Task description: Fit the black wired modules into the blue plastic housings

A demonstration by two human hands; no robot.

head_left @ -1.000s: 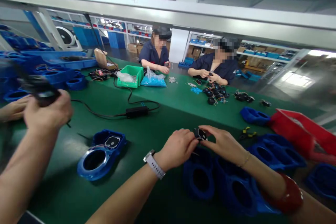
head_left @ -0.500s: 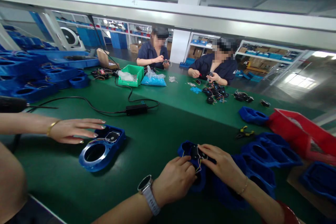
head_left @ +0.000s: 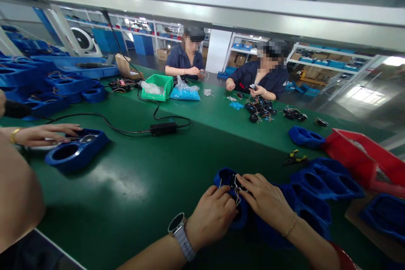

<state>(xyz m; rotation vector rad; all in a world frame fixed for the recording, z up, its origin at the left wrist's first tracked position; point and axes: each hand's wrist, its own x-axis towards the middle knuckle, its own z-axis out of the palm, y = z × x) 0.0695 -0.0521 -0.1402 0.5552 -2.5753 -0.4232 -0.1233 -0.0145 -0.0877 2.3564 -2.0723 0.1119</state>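
Observation:
In front of me a blue plastic housing (head_left: 224,174) with a round opening lies on the green table. Inside its upper part sits a small black wired part (head_left: 233,180), mostly covered by fingers. My right hand (head_left: 268,202) grips this part, thumb and fingers pressed on it. My left hand (head_left: 211,219), below a wristwatch, is closed with bent fingertips at the housing's edge beside thin white and yellow wires (head_left: 237,197). What those fingertips pinch is hidden.
At left, a co-worker's hand (head_left: 47,134) touches another blue housing (head_left: 77,156). A black cable adapter (head_left: 163,128), green bin (head_left: 155,88) and blue bag (head_left: 185,93) stand farther back. On the right are a yellow-black clamp (head_left: 295,158), several housings (head_left: 316,181) and a red bin (head_left: 357,152).
The co-worker's hand and the left housing have moved left and away from me. My hands stay at the same housing, the right one shifted slightly left over the black part.

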